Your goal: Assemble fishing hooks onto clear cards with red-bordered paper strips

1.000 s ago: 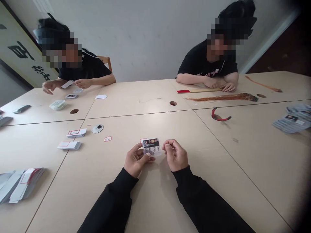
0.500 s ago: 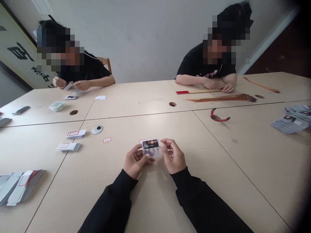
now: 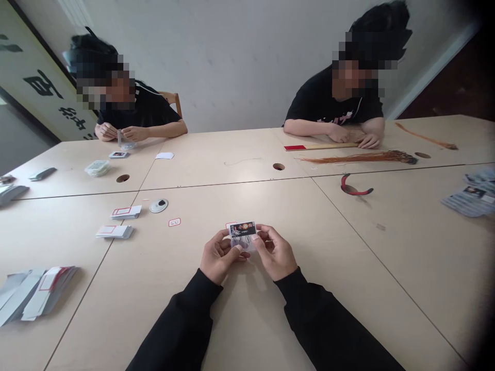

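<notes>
Printed card [image 3: 243, 236] now in both hands [image 3: 220, 256] [image 3: 274, 252]

Card [image 3: 243, 229] print illegibly small

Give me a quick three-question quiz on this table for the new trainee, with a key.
1. True or false: the left hand alone holds the labelled clear packet.
2. Which lies nearer the red-bordered card stack: A, the round white dish, or B, the orange fibre bundle?
3. Fill in: the far-right co-worker's hands lie by a wooden strip with a ____ end.

Key: 1 false, the right hand holds it too; 2 A; 3 red.
</notes>
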`<state>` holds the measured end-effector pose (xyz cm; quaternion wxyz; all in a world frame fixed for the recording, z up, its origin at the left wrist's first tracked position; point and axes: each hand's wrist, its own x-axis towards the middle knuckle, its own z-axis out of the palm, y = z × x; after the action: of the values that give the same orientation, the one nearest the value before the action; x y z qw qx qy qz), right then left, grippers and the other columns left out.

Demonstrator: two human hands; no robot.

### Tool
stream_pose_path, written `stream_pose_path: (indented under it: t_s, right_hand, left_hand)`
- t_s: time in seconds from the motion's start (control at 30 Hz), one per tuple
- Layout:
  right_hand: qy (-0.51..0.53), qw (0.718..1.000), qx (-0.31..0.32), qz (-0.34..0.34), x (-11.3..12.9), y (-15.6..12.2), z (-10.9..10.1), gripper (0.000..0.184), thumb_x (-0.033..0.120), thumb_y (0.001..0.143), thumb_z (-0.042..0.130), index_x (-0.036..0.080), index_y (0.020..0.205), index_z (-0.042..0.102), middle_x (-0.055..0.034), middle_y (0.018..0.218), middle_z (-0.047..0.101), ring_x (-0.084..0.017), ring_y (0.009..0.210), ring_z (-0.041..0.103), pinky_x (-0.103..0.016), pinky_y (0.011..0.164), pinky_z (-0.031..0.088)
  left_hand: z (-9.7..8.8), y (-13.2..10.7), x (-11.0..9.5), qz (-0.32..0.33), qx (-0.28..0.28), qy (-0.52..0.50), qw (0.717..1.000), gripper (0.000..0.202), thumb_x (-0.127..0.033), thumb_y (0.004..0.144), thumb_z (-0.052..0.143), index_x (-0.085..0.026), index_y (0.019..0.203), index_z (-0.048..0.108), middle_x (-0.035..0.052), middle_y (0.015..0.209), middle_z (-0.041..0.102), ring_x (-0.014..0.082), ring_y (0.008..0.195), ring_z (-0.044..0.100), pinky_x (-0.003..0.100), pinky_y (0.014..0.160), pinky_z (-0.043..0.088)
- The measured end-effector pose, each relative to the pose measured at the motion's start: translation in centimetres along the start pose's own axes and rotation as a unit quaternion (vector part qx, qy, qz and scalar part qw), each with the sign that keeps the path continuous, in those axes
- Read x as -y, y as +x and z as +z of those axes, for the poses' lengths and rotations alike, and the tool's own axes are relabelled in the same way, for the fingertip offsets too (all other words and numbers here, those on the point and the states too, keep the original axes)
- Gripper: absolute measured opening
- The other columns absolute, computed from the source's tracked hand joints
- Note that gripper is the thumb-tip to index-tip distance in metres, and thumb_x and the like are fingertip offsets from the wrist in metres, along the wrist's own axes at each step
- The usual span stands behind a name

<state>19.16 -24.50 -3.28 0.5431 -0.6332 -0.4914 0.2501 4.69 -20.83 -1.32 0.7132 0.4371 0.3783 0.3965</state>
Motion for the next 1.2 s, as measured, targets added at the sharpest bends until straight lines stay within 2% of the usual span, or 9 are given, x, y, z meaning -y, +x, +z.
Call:
stream_pose_path:
  t_s: [0.1,0.2,0.33,0.47,0.63,0.77,0.97,1.1,1.2]
  right_hand:
    - [0.0,1.0,0.022,0.002,0.2,-0.1,0.0,0.032,0.046,0.082,0.054,0.018,0.093,0.064,-0.0031,0.073,0.065,-0.015,0.059,0.057,-0.026,0.056,0.049]
    - [0.043,0.999,0.014,0.012,0.6,0.0,-0.1,0.034,0.046,0.083,0.054,0.017,0.097,0.063,-0.0045,0.077,0.067,-0.016,0.064,0.06,-0.025,0.055,0.049]
    - [0.075,0.997,0.012,0.028,0.9,0.2,-0.6,0.035,0.044,0.084,0.052,0.018,0.105,0.063,-0.0056,0.085,0.069,-0.017,0.07,0.063,-0.025,0.056,0.05]
    - [0.079,0.995,0.059,-0.006,1.0,0.2,-1.1,0.03,0.04,0.086,0.049,0.02,0.098,0.068,-0.0056,0.097,0.069,-0.018,0.083,0.064,-0.029,0.072,0.053]
    - [0.066,0.994,0.079,0.021,1.1,0.0,-1.0,0.039,0.044,0.082,0.057,0.021,0.113,0.063,-0.0002,0.076,0.062,-0.012,0.059,0.055,-0.025,0.056,0.048]
    - [0.092,0.993,0.065,0.031,0.9,0.1,-0.8,0.048,0.047,0.081,0.056,0.018,0.119,0.057,-0.0008,0.076,0.058,-0.014,0.065,0.056,-0.025,0.056,0.046]
    - [0.08,0.994,0.067,0.044,0.8,0.3,-1.0,0.039,0.043,0.08,0.059,0.018,0.109,0.058,-0.0018,0.076,0.061,-0.015,0.067,0.058,-0.025,0.056,0.046]
    - [0.104,0.992,0.048,0.05,1.1,0.3,-1.1,0.032,0.044,0.08,0.06,0.018,0.099,0.06,-0.0027,0.077,0.064,-0.014,0.065,0.057,-0.024,0.054,0.046]
    - [0.102,0.993,0.043,0.041,1.3,0.2,-1.1,0.03,0.045,0.08,0.061,0.018,0.092,0.063,-0.0033,0.077,0.064,-0.014,0.065,0.058,-0.024,0.055,0.047]
  left_hand:
    - [0.0,-0.1,0.0,0.002,0.013,0.003,1.0,0.068,-0.036,0.064,0.08,-0.013,0.118,0.046,0.0103,0.084,0.072,0.0221,0.067,0.07,0.032,0.065,0.057]
    - [-0.1,-0.3,0.0,0.016,0.046,0.018,0.999,0.071,-0.035,0.069,0.077,-0.017,0.126,0.038,0.0107,0.088,0.072,0.023,0.075,0.07,0.033,0.068,0.056]
    - [-0.5,0.0,0.1,0.01,0.067,0.011,0.998,0.046,-0.047,0.078,0.065,-0.012,0.107,0.055,0.0124,0.091,0.069,0.0238,0.083,0.067,0.034,0.068,0.057]
    - [-1.0,0.3,0.1,-0.015,0.073,-0.032,0.997,0.051,-0.057,0.082,0.05,-0.012,0.103,0.061,0.0096,0.08,0.066,0.0223,0.075,0.064,0.035,0.057,0.058]
    - [-0.7,0.1,-0.1,-0.012,0.079,0.01,0.997,0.044,-0.043,0.077,0.065,-0.014,0.109,0.056,0.0038,0.069,0.063,0.0181,0.05,0.062,0.027,0.038,0.051]
    - [-0.5,0.1,-0.4,-0.001,0.047,-0.017,0.999,0.048,-0.036,0.075,0.068,-0.014,0.113,0.049,0.0038,0.072,0.065,0.0188,0.05,0.063,0.029,0.041,0.053]
    - [-0.7,0.4,-0.3,-0.009,0.019,-0.051,0.998,0.041,-0.031,0.072,0.068,-0.019,0.105,0.046,0.0007,0.072,0.067,0.0178,0.056,0.066,0.035,0.053,0.058]
    - [-0.9,0.4,0.0,-0.01,0.04,-0.042,0.998,0.031,-0.03,0.075,0.065,-0.021,0.09,0.039,-0.0029,0.06,0.063,0.0163,0.051,0.063,0.034,0.047,0.057]
    - [-0.9,0.3,0.0,-0.013,0.064,-0.021,0.998,0.039,-0.029,0.073,0.068,-0.021,0.099,0.04,-0.0004,0.064,0.066,0.0187,0.053,0.064,0.032,0.044,0.056]
